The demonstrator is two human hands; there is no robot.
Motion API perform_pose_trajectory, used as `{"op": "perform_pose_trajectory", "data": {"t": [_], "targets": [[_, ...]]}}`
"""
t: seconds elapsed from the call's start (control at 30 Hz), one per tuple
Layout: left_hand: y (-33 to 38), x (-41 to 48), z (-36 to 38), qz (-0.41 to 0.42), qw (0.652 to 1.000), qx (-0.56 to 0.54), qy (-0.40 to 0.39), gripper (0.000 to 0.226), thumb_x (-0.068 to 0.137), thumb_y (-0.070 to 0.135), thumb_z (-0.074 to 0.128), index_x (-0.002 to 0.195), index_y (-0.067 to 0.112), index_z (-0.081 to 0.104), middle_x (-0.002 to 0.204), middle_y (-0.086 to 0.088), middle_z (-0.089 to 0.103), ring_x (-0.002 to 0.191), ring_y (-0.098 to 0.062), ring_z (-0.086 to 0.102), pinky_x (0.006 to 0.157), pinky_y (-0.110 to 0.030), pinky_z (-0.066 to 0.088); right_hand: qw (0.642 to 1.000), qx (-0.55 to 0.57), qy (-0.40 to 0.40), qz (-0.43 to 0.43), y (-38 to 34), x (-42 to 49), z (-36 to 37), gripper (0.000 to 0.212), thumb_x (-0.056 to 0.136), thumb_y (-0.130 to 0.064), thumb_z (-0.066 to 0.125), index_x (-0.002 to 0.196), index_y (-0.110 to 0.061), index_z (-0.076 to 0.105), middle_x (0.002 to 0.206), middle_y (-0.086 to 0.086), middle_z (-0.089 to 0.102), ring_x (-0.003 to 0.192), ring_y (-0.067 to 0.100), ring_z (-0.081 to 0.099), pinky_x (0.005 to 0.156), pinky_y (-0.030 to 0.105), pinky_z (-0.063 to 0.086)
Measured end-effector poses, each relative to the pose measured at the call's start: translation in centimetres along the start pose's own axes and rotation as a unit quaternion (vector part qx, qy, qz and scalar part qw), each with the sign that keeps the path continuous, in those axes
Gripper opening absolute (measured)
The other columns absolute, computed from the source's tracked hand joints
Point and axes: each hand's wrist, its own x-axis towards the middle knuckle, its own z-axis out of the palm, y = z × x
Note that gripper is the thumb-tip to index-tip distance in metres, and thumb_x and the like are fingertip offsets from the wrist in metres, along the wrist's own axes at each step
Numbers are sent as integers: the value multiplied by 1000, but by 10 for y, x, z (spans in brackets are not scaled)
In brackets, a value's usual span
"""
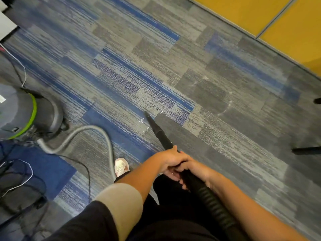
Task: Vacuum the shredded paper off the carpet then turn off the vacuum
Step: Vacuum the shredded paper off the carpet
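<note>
Far left: grey canister vacuum with green band (26, 115). Centre: white shredded paper scraps (142, 121) on blue-grey striped carpet (225, 136) — around tip of black tapered nozzle (157, 130), ahead of fingers (171, 173) along nozzle's axis. Nearer scraps: left hand (171, 160); right hand (196, 171) behind — both grasping nozzle.

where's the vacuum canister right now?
Head view, far left edge at mid-height: the vacuum canister sits on the carpet, just beyond a dark bag, its grey hose looping right toward the shoe.
</note>
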Motion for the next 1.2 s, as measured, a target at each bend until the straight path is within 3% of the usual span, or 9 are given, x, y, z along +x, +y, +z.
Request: {"op": "perform_pose_trajectory", "data": {"t": [0.2, 0.33, 0.57, 0.73, 0.87, 0.97, 1.03, 1.13, 1.2], "targets": [[-7, 4, 11, -18, 999, 5, -28, 81, 94, 28, 50, 150, 23, -8, 85, -13, 60, 55, -18, 60, 60, -33, 57, 1000, -3, 12, 23, 15, -5, -5, 35, 91, 0, 42, 117, -23, 39, 43, 12, 49, 30, 18, 48, 33, 18, 42], [-13, -1, -1, -26, 999, 5, -21, 78, 89, 27, 54, 148, 29, 4, 77, -10, 59, 55, -17, 61, 55, -33, 56, 999, -6, -1, 42, 13, -6, 6, 16, 91, -2, 44, 98, -17, 42, 50, 14, 49, 29, 17, 48, 33, 18, 41], [-21, -1, -12, -46, 999, -19, 7, 66, 91, 21, 47, 146, 27, 10, 84, -11, 58, 56, -18, 61, 55, -33, 57, 999, -37, -11, 23, 9, 2, 21, 33, 89, 2, 42, 115, -17, 35, 65, 15, 45, 34, 17, 49, 33, 22, 44], [-20, -1, -4, -47, 999, -22, -16, 73, 90, 26, 54, 145, 32, 7, 84, -14, 60, 55, -19, 59, 52, -31, 56, 998, -26, -1, 51, 10, -8, 15, 29, 91, -1, 43, 115, -16, 37, 62, 15, 45, 30, 17, 49, 34, 21, 45], [-19, -1, -4, -41, 999, -26, -14, 75, 91, 25, 53, 147, 29, 4, 87, -15, 60, 55, -19, 59, 51, -32, 56, 997, -32, 2, 68, 9, -9, 13, 22, 91, -3, 44, 112, -10, 38, 45, 12, 50, 29, 18, 48, 34, 19, 43], [-20, -3, -3, -41, 998, -33, -18, 78, 91, 22, 52, 148, 28, 0, 85, -16, 60, 56, -21, 61, 52, -34, 57, 998, -40, -1, 56, 9, -11, 13, 27, 90, -1, 43, 112, -14, 37, 57, 14, 48, 32, 18, 49, 35, 22, 45], [-20, -5, 0, -40, 998, -41, -26, 71, 92, 21, 52, 146, 25, 5, 83, -16, 59, 58, -23, 61, 51, -34, 56, 998, -43, -4, 54, 10, -14, 13, 29, 89, 0, 43, 112, -16, 36, 63, 15, 46, 33, 18, 49, 35, 23, 45], [-16, -9, 4, -30, 998, -46, -36, 53, 93, 21, 51, 133, 27, 17, 82, -16, 58, 60, -24, 61, 54, -34, 56, 996, -49, 4, 69, 10, -19, 8, 24, 90, -1, 43, 111, -11, 37, 51, 14, 49, 29, 18, 48, 33, 20, 43], [-13, -9, 5, -27, 998, -45, -38, 58, 92, 20, 51, 138, 23, 16, 80, -16, 59, 59, -24, 61, 52, -34, 56, 996, -56, 9, 69, 7, -23, 6, 23, 91, -2, 43, 111, -11, 37, 45, 12, 49, 28, 18, 47, 32, 18, 41]]}}
